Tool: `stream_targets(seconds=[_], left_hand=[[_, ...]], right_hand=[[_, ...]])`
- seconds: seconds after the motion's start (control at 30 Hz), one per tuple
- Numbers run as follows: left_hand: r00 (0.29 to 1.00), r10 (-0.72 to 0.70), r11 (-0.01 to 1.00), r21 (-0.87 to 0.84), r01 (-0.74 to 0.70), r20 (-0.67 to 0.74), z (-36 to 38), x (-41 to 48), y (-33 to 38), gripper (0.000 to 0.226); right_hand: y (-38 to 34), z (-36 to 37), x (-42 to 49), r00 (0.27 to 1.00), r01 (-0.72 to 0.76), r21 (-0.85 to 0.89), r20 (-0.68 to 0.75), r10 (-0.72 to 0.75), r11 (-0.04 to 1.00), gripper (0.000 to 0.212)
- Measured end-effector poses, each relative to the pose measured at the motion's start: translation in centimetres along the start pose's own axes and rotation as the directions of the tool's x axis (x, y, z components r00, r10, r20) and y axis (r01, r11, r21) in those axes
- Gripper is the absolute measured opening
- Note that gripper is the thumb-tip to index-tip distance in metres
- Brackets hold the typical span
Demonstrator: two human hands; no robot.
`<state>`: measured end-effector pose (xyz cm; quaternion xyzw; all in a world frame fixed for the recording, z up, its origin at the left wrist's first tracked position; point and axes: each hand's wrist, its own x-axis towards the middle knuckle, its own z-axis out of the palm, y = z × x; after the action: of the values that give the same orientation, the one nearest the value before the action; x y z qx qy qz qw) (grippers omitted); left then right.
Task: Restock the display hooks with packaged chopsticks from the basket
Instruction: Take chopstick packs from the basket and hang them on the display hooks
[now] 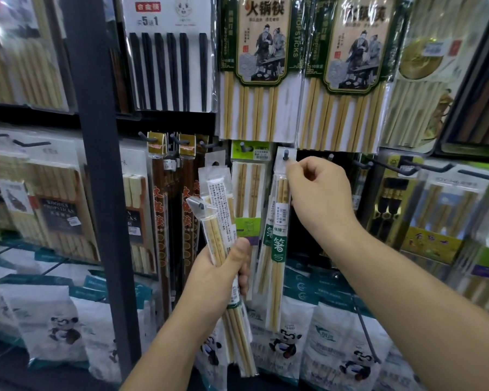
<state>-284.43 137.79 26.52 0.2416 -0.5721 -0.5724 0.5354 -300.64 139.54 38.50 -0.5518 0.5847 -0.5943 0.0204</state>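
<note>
Right hand [319, 190], raised to the lower row of hooks: fingers curled, thumb and forefinger pinching the top corner of a pack [278, 249] of pale chopsticks, just beside its hang hole. The tip of a hook [285, 154] shows through that hole, so the pack is on the hook with the hand gripping it. The pack hangs nearly upright, its lower end tilted slightly left, with a green label across the middle and a white barcode sticker above the label. Left hand [223, 266], lower and to the left: closed around a bundle [218, 215] of several similar packs, thumb laid across the front, fingers wrapped behind. The bundle leans left at the top. Its hang tabs fan out above the fist and its stick ends protrude below. It is on no hook, and it partly overlaps a green-topped pack [247, 187] hanging on the next hook to the left of the pinched pack. Further left hang two narrow dark-red packs [160, 221], then a dark post [102, 165] running from top to bottom of the view. On the upper row hang large packs [261, 66] of bamboo chopsticks with printed figure cards. Panda bags [54, 320] line the shelf below both forearms.
</note>
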Motion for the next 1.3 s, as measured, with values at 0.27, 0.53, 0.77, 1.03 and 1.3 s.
stream_targets(seconds=[0.27,0.53,0.77,1.03,1.3], left_hand=[[1.000,0.023,0.978,-0.208,-0.019,0.019,0.6,-0.3,0.5,0.097],[1.000,0.029,0.993,-0.112,-0.030,-0.009,1.1,-0.5,0.5,0.066],[0.994,0.104,0.991,-0.085,-0.105,-0.023,1.2,-0.6,1.0,0.064],[0.995,0.047,0.993,-0.105,-0.056,-0.090,0.9,-0.4,0.8,0.051],[0.996,0.018,0.986,-0.165,-0.032,-0.085,0.2,0.0,0.3,0.050]], right_hand=[[0.4,0.0,-2.2,0.999,0.028,0.021,-0.023,-0.027,0.999,0.030],[-0.8,2.0,-5.4,0.898,-0.027,0.192,0.437,-0.060,0.981,0.018],[-0.4,2.0,-5.1,0.899,-0.197,0.285,0.435,0.057,0.938,0.023],[-0.6,1.0,-3.2,0.964,-0.169,0.364,0.254,0.077,0.916,0.019],[-0.7,0.0,-0.6,0.995,-0.094,0.300,0.047,0.084,0.949,0.034]])
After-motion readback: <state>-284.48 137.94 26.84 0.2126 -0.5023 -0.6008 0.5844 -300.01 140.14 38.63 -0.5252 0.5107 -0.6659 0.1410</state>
